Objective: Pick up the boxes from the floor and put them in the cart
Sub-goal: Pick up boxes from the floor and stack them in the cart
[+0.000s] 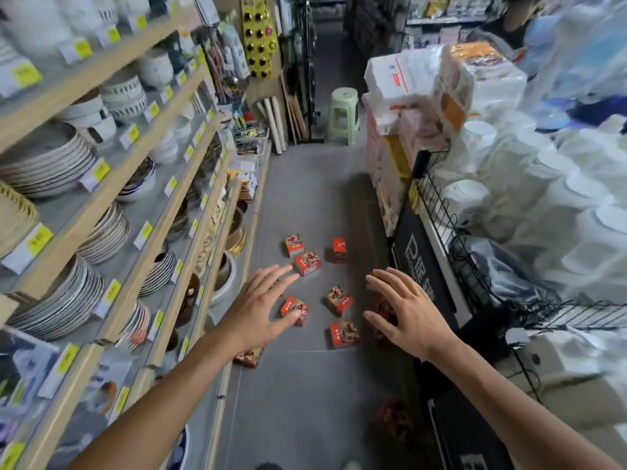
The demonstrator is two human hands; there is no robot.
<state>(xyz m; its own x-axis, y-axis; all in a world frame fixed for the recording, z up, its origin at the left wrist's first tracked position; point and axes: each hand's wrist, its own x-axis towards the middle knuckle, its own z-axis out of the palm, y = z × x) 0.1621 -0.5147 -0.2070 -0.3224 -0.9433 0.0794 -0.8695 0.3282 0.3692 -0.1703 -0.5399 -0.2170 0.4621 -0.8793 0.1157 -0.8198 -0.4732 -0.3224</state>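
Several small red boxes lie scattered on the grey floor of a shop aisle; one sits just beyond my left fingertips, another lies between my hands, and one is nearer me. My left hand stretches out above the boxes with fingers spread, holding nothing. My right hand reaches out likewise, fingers spread, partly covering a box in shadow. A black wire cart stands at the right, next to my right hand.
Wooden shelves stacked with plates and bowls line the left side. Wrapped packs and white bowls pile up on the right. A pale green stool stands at the aisle's far end.
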